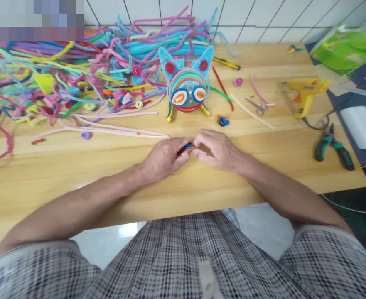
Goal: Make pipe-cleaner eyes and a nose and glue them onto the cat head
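Between both hands, over the near middle of the table, is a small blue and orange pipe-cleaner coil (pixel 189 147). My left hand (pixel 166 158) pinches its blue side with thumb and forefinger. The fingers of my right hand (pixel 217 149) close on its orange end. A similar blue, black and orange coil (pixel 223 121) lies just beyond my right hand. Farther back stands a pipe-cleaner animal figure (pixel 189 89) with blue ears, striped head and orange-white-blue eyes. Pale pink pipe cleaners (pixel 133 132) reach toward my left hand.
A heap of colourful pipe cleaners (pixel 77 79) covers the back left. To the right lie scissors (pixel 259 107), a yellow glue gun (pixel 307 94) with its cord, and green-black pliers (pixel 332 148). A utility knife (pixel 226 63) rests behind the figure, near the tiled wall (pixel 264 18).
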Action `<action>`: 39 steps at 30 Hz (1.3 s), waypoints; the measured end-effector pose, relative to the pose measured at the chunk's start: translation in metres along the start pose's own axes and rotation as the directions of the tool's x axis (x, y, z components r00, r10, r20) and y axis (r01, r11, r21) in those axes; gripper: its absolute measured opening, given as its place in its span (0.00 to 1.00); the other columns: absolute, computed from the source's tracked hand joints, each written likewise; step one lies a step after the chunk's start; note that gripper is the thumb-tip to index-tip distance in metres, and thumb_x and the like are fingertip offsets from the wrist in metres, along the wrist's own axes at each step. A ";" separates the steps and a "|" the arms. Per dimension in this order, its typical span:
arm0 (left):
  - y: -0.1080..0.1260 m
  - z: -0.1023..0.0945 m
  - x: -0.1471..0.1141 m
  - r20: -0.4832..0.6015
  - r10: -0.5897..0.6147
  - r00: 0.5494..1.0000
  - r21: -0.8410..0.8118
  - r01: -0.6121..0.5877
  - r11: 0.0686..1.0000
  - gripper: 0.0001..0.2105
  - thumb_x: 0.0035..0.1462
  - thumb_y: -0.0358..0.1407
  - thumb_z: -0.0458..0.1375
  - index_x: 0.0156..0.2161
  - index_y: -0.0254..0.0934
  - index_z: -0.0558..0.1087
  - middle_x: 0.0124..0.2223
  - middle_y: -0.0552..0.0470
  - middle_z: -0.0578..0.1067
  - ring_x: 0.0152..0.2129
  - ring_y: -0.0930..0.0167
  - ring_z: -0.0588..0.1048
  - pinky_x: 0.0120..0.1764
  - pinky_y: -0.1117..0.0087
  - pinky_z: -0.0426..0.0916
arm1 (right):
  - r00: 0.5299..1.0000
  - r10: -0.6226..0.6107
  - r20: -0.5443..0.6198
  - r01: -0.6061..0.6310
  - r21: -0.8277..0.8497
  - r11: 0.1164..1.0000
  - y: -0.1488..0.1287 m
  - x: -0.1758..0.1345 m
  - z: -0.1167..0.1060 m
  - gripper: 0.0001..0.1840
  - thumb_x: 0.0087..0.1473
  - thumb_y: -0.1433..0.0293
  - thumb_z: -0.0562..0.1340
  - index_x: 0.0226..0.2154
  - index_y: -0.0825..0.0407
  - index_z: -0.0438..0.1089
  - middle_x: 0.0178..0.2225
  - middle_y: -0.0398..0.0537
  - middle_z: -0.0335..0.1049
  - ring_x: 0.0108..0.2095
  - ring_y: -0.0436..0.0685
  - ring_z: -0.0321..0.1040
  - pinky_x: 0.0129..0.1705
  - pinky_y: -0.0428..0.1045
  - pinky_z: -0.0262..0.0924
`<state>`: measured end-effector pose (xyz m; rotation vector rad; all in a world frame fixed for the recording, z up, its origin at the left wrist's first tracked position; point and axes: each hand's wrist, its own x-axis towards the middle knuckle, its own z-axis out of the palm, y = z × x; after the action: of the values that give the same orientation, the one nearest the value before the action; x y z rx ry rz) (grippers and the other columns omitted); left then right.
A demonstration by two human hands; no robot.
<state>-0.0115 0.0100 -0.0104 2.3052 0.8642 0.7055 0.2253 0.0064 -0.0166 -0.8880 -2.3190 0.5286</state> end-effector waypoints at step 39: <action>0.001 -0.018 0.011 0.301 -0.226 0.926 -0.414 0.340 0.845 0.23 0.70 0.58 0.59 0.40 0.37 0.72 0.30 0.58 0.66 0.27 0.73 0.63 0.32 0.70 0.60 | 0.956 -0.288 0.051 0.280 -0.443 0.852 0.004 0.004 -0.011 0.19 0.78 0.69 0.54 0.36 0.47 0.74 0.32 0.45 0.72 0.35 0.57 0.64 0.39 0.55 0.55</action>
<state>-0.0153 0.0227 0.0059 1.7436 0.8012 0.4267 0.2321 0.0137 -0.0094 -0.7150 -2.5416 -0.1502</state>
